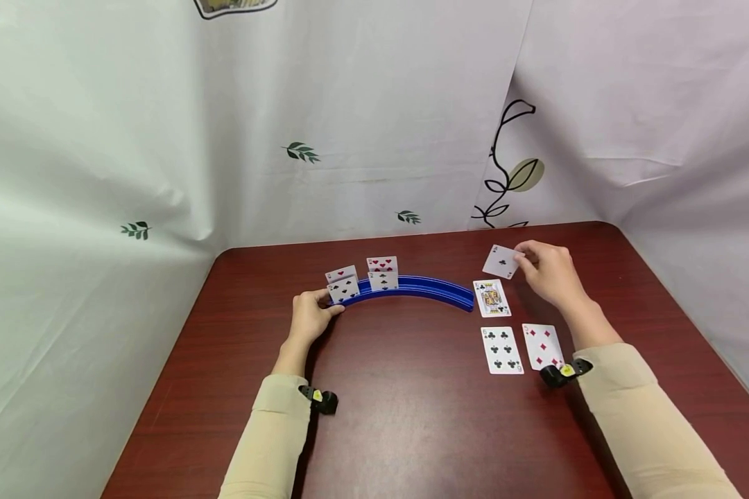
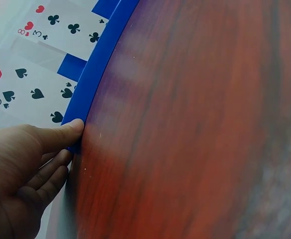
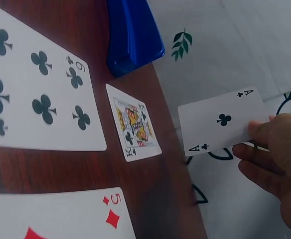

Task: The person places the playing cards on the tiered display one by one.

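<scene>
My left hand grips the left end of a curved blue card holder, thumb along its front edge. In that holder stand a five of spades with a hearts card behind it, and a three of clubs with an eight of hearts behind. Between thumb and fingers, my right hand pinches the ace of clubs by one corner, face showing, off the holder's right end. A king of clubs lies face up just below that ace in the head view.
Face up on the dark red wooden table lie a six of clubs and a five of diamonds, side by side near my right forearm. A pale cloth with leaf prints hangs behind the table and along its sides.
</scene>
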A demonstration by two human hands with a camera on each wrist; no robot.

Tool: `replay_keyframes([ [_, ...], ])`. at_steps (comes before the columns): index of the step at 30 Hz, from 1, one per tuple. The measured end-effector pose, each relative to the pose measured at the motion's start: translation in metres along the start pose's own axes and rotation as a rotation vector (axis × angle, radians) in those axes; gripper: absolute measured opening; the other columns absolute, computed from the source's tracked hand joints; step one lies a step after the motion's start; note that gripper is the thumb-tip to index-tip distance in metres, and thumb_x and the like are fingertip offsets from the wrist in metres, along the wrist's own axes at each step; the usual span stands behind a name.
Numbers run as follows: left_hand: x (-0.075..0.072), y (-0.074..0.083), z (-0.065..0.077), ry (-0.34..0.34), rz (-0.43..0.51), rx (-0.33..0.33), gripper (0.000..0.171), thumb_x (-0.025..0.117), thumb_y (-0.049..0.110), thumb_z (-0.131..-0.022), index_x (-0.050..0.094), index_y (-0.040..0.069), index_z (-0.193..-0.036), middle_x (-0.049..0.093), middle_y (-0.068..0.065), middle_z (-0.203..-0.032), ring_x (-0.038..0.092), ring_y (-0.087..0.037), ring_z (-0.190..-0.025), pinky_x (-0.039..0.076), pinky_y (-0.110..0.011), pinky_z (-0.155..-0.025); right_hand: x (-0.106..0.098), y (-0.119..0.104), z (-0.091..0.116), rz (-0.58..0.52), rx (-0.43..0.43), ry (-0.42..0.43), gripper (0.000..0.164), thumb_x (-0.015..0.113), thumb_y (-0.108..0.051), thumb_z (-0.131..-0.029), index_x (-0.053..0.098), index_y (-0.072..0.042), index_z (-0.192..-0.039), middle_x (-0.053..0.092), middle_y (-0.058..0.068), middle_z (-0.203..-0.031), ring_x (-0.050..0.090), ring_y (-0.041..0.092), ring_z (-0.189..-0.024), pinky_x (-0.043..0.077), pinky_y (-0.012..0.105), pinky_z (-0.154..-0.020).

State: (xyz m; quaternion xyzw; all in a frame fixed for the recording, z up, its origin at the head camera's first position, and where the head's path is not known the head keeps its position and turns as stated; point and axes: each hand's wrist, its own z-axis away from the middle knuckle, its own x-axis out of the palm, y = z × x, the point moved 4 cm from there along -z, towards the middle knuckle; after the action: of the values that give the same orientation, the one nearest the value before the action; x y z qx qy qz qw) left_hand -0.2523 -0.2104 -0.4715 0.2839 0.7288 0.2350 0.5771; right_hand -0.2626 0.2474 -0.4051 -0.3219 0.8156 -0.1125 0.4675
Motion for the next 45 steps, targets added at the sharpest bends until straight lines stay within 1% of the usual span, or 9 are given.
replay_keyframes([
  [4,0.000,0.001,0.000,0.003,0.006,0.002,0.029,0.087,0.010,-0.080,0.078,0.002,-0.106,0.077,-0.014,-0.095,0.072,-0.027,-0.090,0.057,-0.044,-0.082,0.002,-0.005,-0.002,-0.017,0.000,-0.007,0.009,0.068,0.001,-0.094,0.070,0.005,-0.102,0.072,0.019,-0.087,0.069,0.032,-0.075,0.052,0.048,-0.069],
  [7,0.000,0.001,0.001,0.004,0.007,0.001,0.030,0.087,0.010,-0.079,0.078,0.001,-0.106,0.077,-0.014,-0.095,0.072,-0.027,-0.089,0.057,-0.044,-0.082,0.004,-0.008,-0.004,-0.026,-0.007,-0.003,0.009,0.069,0.001,-0.093,0.070,0.005,-0.102,0.072,0.020,-0.087,0.069,0.032,-0.074,0.053,0.048,-0.068],
  [14,0.000,0.000,0.001,0.004,0.000,-0.003,0.031,0.088,0.011,-0.079,0.078,0.001,-0.107,0.077,-0.014,-0.095,0.071,-0.028,-0.093,0.056,-0.044,-0.084,0.007,-0.018,-0.008,-0.029,-0.044,0.015,0.008,0.071,0.001,-0.092,0.072,0.004,-0.099,0.072,0.016,-0.084,0.068,0.027,-0.070,0.052,0.038,-0.063],
  [17,0.000,-0.001,0.001,0.004,-0.002,-0.003,0.032,0.088,0.011,-0.079,0.078,0.001,-0.108,0.077,-0.014,-0.096,0.071,-0.028,-0.093,0.056,-0.044,-0.085,0.009,-0.021,-0.009,-0.035,-0.060,0.023,0.007,0.072,0.001,-0.091,0.072,0.005,-0.098,0.072,0.016,-0.084,0.068,0.027,-0.070,0.052,0.037,-0.063],
  [24,-0.001,0.000,0.001,0.008,-0.003,0.001,0.030,0.088,0.010,-0.079,0.078,0.001,-0.106,0.077,-0.014,-0.095,0.070,-0.028,-0.092,0.056,-0.044,-0.084,0.014,-0.031,-0.015,-0.052,-0.074,0.025,0.008,0.072,0.000,-0.091,0.073,0.004,-0.098,0.073,0.016,-0.085,0.068,0.028,-0.071,0.054,0.044,-0.066],
  [29,-0.001,0.000,0.001,0.005,0.003,0.001,0.031,0.088,0.010,-0.079,0.078,0.001,-0.107,0.077,-0.015,-0.095,0.072,-0.027,-0.090,0.057,-0.044,-0.082,0.018,-0.040,-0.017,-0.071,-0.088,0.014,0.007,0.072,0.000,-0.092,0.073,0.004,-0.097,0.073,0.016,-0.085,0.068,0.029,-0.072,0.055,0.046,-0.067],
  [39,0.000,0.000,0.000,0.001,-0.004,0.003,0.033,0.087,0.011,-0.080,0.077,0.000,-0.109,0.077,-0.015,-0.097,0.071,-0.029,-0.094,0.056,-0.044,-0.085,0.028,-0.047,-0.020,-0.090,-0.084,-0.026,0.009,0.072,-0.001,-0.092,0.073,0.004,-0.099,0.073,0.017,-0.088,0.069,0.030,-0.074,0.056,0.046,-0.069],
  [45,0.000,0.000,0.000,-0.003,0.006,-0.001,0.032,0.087,0.010,-0.080,0.077,0.000,-0.109,0.077,-0.015,-0.097,0.072,-0.027,-0.091,0.057,-0.045,-0.083,0.033,-0.054,-0.021,-0.098,-0.083,-0.048,0.010,0.071,-0.003,-0.094,0.073,0.003,-0.100,0.073,0.017,-0.091,0.069,0.030,-0.076,0.057,0.047,-0.069],
])
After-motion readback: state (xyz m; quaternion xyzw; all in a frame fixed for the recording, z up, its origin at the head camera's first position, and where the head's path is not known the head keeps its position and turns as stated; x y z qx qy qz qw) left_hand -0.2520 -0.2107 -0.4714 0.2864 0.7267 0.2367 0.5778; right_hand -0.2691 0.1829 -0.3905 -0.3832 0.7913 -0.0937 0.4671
